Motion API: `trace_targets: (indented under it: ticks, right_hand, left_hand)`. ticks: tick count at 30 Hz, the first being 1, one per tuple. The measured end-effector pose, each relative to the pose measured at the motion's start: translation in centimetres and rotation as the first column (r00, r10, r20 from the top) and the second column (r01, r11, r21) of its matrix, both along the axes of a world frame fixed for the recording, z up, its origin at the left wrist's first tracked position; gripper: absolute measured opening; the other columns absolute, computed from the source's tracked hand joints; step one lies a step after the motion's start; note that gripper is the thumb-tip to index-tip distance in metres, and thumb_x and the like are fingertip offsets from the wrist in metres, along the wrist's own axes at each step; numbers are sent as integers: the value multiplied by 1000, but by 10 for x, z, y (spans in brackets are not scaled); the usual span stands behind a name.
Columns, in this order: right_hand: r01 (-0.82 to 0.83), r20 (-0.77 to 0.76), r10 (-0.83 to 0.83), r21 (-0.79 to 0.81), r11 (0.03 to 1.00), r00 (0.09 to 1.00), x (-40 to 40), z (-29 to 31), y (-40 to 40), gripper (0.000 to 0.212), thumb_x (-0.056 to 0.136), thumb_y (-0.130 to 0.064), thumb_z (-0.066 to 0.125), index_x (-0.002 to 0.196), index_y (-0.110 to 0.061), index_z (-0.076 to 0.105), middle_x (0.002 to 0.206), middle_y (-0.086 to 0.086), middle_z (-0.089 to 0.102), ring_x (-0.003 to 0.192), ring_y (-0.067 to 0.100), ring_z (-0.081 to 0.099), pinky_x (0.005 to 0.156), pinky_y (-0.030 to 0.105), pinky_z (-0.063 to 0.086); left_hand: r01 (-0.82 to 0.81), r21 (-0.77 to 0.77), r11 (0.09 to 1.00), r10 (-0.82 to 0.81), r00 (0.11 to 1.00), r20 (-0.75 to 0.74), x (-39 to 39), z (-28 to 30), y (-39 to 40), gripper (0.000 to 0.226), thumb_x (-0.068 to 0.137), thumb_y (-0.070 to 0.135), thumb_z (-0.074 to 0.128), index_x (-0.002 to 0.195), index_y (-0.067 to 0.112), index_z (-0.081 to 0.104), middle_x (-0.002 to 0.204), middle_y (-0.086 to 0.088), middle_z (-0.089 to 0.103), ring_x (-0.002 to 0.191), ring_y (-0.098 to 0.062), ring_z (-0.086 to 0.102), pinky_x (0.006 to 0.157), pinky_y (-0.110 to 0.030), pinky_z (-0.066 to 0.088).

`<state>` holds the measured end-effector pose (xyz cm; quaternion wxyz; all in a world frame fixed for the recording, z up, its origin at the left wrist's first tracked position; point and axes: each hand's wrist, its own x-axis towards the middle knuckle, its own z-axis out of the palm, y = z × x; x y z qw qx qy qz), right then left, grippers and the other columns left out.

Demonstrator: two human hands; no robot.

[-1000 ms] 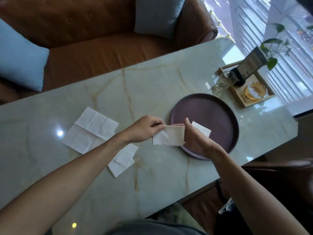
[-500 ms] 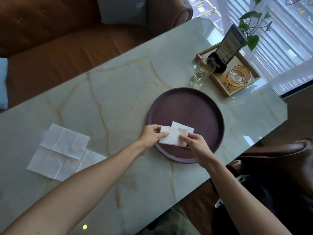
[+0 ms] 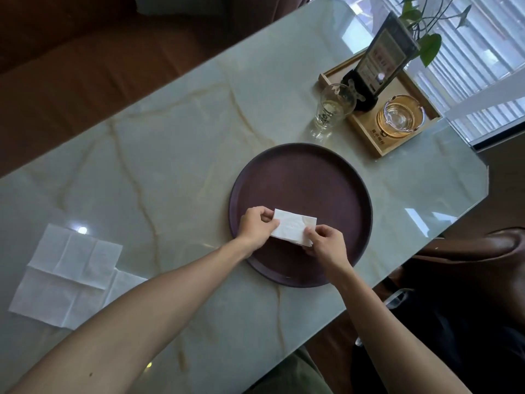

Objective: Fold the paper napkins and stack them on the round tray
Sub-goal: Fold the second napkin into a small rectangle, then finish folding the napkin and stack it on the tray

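Observation:
A dark purple round tray [image 3: 306,172] lies on the marble table. Over its near-left part, a folded white napkin [image 3: 292,227] is held at both ends. My left hand [image 3: 255,227] pinches its left edge and my right hand [image 3: 326,244] pinches its right near corner. An earlier folded napkin lies under it on the tray, mostly hidden. Unfolded white napkins [image 3: 68,277] lie flat on the table at the far left, overlapping each other.
A drinking glass [image 3: 331,110] stands beyond the tray. To its right sits a wooden tray [image 3: 395,137] holding a glass ashtray [image 3: 400,116] and a sign stand [image 3: 380,66]. A brown sofa lies beyond the table's far edge, a leather seat at the near right.
Both hands carried the folded napkin rightward from the tray's left rim onto the tray, over the napkin lying there. The camera view shifted right.

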<state>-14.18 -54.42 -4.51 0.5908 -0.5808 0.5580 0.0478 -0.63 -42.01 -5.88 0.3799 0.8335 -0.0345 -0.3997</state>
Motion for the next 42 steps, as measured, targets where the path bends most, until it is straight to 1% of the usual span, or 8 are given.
trace_targets:
  ticks: [5, 7, 10, 19, 24, 31, 37, 42]
  right_hand:
    - [-61, -94, 56, -51, 997, 994, -3, -7, 0, 24, 91, -27, 62, 81, -7, 71, 85, 20, 74, 65, 22, 68, 72, 53, 61]
    - [-88, -133, 77, -84, 993, 988, -2, -7, 1, 26, 87, -32, 62, 75, -10, 69, 74, 12, 72, 64, 26, 70, 71, 54, 62]
    - [-133, -194, 105, -138, 982, 975, 1, -5, 3, 24, 81, -36, 60, 68, -16, 65, 69, 2, 71, 72, 31, 72, 73, 52, 62]
    - [-123, -291, 67, -178, 976, 954, 4, -4, 1, 20, 81, -38, 61, 75, -20, 66, 75, -1, 74, 74, 24, 72, 78, 45, 60]
    - [-149, -376, 56, -222, 964, 925, 3, 1, 2, 25, 83, -44, 65, 84, -19, 61, 85, -2, 70, 83, 23, 66, 72, 35, 46]
    - [-209, -391, 84, -291, 934, 917, 6, 23, 1, 25, 88, -43, 61, 85, -18, 60, 86, -2, 70, 83, 25, 64, 72, 34, 44]
    - [-365, -217, 301, -384, 848, 929, 50, 52, 31, 15, 91, -33, 62, 95, -18, 64, 88, -7, 68, 84, 18, 63, 72, 30, 42]
    - [-602, -135, 605, -395, 694, 785, 89, 62, 105, 14, 89, -28, 65, 88, -15, 61, 84, -5, 68, 82, 22, 64, 70, 34, 45]
  left_hand:
    - [16, 46, 999, -19, 998, 64, 1, -6, -1, 12, 84, 14, 76, 96, 14, 74, 70, 10, 64, 73, -9, 62, 58, -4, 39]
    - [27, 48, 998, -31, 995, 97, 0, -7, -1, 10, 85, 14, 75, 95, 14, 74, 68, 12, 62, 73, -10, 62, 56, -3, 39]
    - [59, 50, 997, -66, 989, 133, -1, -8, -2, 8, 86, 16, 73, 93, 14, 73, 70, 10, 64, 73, -12, 63, 56, -4, 37]
    - [90, 71, 993, -100, 982, 158, -2, -9, -3, 9, 85, 22, 75, 86, 17, 69, 68, 9, 65, 66, -11, 61, 55, -14, 40]
    - [106, 112, 988, -123, 979, 161, -1, -5, -4, 10, 86, 23, 74, 88, 16, 67, 74, 7, 66, 68, -11, 60, 54, -17, 37]
    - [53, 148, 988, -83, 975, 205, 7, 7, 21, 7, 89, 14, 68, 96, 14, 69, 80, 6, 65, 77, -15, 59, 72, -29, 49]
    - [-133, 146, 980, 101, 973, 208, 28, 29, 102, 9, 84, 19, 71, 93, 20, 71, 79, 7, 68, 84, -20, 69, 77, -28, 51]
    - [-330, 124, 936, 309, 937, 163, 26, 43, 198, 9, 82, 19, 72, 90, 21, 70, 75, 7, 67, 81, -19, 68, 71, -24, 48]
